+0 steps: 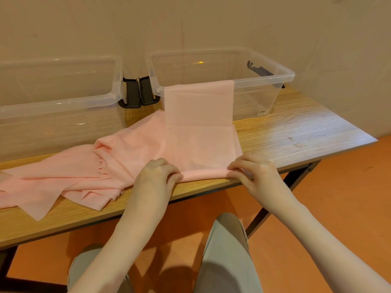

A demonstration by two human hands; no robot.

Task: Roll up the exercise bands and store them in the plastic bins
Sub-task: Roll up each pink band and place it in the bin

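Note:
A long pale pink exercise band lies flat on the wooden table, its far end draped over the front rim of the right clear plastic bin. Its near end is curled into a thin roll at the table's front edge. My left hand grips the roll's left end, and my right hand pinches its right end. A heap of more pink bands lies crumpled to the left. The left clear bin stands behind that heap.
Both bins stand against the beige wall, with black latch handles between them. The table's front edge runs just under my hands. My knees and the orange floor show below. Bare tabletop lies to the right of the band.

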